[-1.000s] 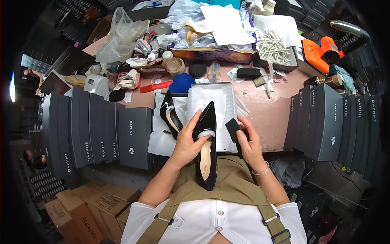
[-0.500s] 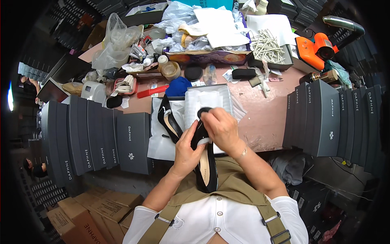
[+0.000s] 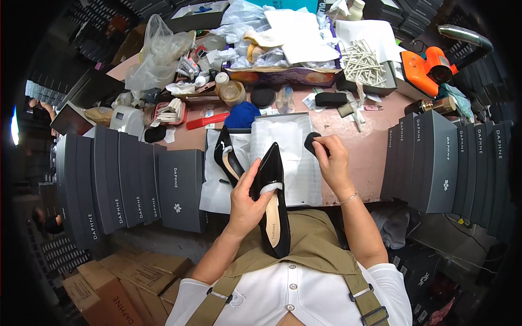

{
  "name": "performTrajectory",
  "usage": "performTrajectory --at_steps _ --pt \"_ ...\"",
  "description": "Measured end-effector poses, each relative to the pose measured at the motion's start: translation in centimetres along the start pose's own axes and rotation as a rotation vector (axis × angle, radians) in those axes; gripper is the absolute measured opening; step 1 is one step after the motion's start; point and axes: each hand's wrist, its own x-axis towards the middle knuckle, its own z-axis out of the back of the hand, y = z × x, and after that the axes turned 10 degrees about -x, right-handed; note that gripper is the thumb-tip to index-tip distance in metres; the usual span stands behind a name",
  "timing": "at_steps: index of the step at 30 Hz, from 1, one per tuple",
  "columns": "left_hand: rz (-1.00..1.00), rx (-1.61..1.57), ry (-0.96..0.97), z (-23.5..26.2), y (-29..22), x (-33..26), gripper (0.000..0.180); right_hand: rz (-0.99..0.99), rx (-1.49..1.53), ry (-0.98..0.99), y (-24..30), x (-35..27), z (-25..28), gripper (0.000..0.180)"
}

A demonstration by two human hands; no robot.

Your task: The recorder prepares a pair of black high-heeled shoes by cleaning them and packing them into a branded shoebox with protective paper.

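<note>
My left hand (image 3: 248,203) grips a black pointed-toe shoe (image 3: 270,165) with a beige insole, its toe pointing away from me and its heel end toward my lap. White paper stuffing shows in the shoe's opening. Off to the right, my right hand (image 3: 333,163) pinches a small black pad (image 3: 312,143), apart from the shoe. The matching black shoe (image 3: 230,163) lies on white paper to the left of my left hand. Under the held shoe's toe sits an open box (image 3: 308,122) lined with white tissue.
Grey shoe boxes stand in rows at left (image 3: 181,190) and right (image 3: 435,163). Behind are a blue cloth (image 3: 242,115), a red comb-like strip (image 3: 207,120), a black round pad (image 3: 263,97), a box of white sticks (image 3: 363,64) and an orange tool (image 3: 421,73).
My right hand has moved right, off the shoe's toe, carrying the black pad. The toe is now uncovered, and my left hand still holds the shoe.
</note>
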Motion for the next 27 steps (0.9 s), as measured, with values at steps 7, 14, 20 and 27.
performTrajectory --at_steps 7,14,20,27 --pt "0.009 0.032 -0.011 0.5 0.1 0.2 0.065 -0.172 0.053 0.080 -2.6 -3.8 -0.4 0.013" --pt "0.047 0.019 -0.030 0.2 -0.6 0.3 0.066 -0.172 0.052 0.112 -2.9 -4.4 0.2 0.014" --pt "-0.018 0.238 0.022 0.4 -2.4 0.5 0.065 -0.153 0.056 0.146 -2.3 -4.5 -0.2 0.014" --pt "-0.066 0.316 0.041 0.6 -2.7 0.4 0.066 -0.112 0.037 0.165 -1.6 -4.5 -0.3 0.014"
